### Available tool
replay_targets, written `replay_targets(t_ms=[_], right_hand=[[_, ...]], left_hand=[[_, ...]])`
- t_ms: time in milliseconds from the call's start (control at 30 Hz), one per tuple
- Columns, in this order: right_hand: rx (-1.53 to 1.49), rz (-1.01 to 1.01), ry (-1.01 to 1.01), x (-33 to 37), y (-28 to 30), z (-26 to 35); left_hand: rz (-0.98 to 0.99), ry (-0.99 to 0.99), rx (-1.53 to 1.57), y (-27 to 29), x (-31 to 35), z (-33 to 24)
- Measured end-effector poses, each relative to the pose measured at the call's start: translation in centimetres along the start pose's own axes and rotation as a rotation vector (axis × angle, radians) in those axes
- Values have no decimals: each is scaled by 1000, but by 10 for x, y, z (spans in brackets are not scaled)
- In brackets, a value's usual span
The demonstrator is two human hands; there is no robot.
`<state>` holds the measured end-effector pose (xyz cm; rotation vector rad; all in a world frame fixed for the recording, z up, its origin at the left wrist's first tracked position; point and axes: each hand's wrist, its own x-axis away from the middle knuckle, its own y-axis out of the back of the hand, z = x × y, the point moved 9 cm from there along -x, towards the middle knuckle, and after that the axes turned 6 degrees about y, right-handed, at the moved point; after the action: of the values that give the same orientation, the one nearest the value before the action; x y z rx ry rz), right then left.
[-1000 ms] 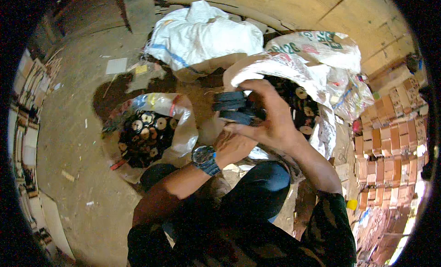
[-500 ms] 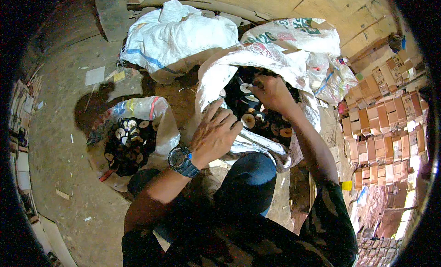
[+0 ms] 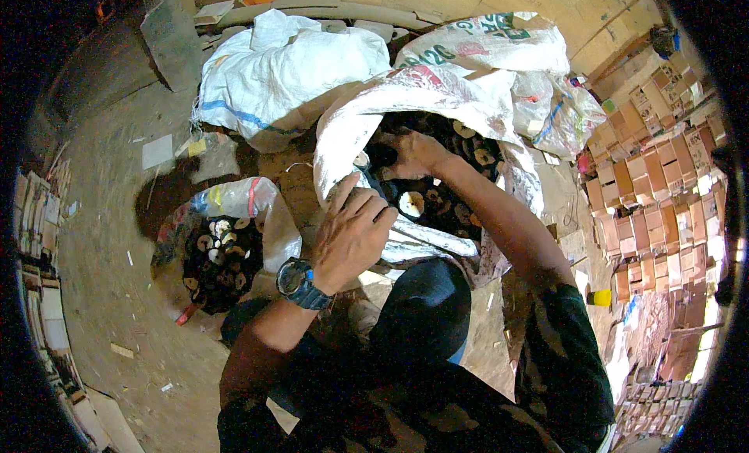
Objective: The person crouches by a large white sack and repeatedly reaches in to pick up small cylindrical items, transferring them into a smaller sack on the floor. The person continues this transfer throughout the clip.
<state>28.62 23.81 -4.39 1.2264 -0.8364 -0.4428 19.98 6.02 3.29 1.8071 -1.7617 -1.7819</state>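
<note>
A white woven sack (image 3: 343,133) stands open before my knees, its rim rolled outward. Dark round pieces fill it, many with pale, ring-like faces; one larger pale disc (image 3: 411,204) catches the light. My left hand (image 3: 353,233), with a dark watch on the wrist, has its fingers curled over the sack's near left rim. A small pale round piece (image 3: 361,159) shows just beyond those fingertips. Inside the sack's mouth, my right hand (image 3: 417,155) is closed among the dark pieces; shadow hides its fingertips and whatever they hold.
To the left, a smaller clear plastic bag (image 3: 269,211) holds similar round pieces (image 3: 222,258). Behind stand a full white sack (image 3: 292,71) and a printed sack (image 3: 484,47). Stacked brown cartons (image 3: 647,188) line the right side, near a yellow cup-like thing (image 3: 599,298).
My right hand has moved left and deeper into the sack; the pale disc seen by its fingers is no longer visible there. My left hand stays at the rim. The view has shifted slightly.
</note>
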Motion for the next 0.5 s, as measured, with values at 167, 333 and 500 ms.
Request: replay_targets(t_ms=[167, 333, 500], right_hand=[[-132, -63, 150, -3, -4, -10], [-276, -83, 203, 5, 8, -18], [-4, -41, 148, -4, 9, -3]], left_hand=[[-3, -10, 26, 1, 2, 0], [27, -3, 15, 1, 3, 1], [-3, -13, 21, 3, 1, 0]])
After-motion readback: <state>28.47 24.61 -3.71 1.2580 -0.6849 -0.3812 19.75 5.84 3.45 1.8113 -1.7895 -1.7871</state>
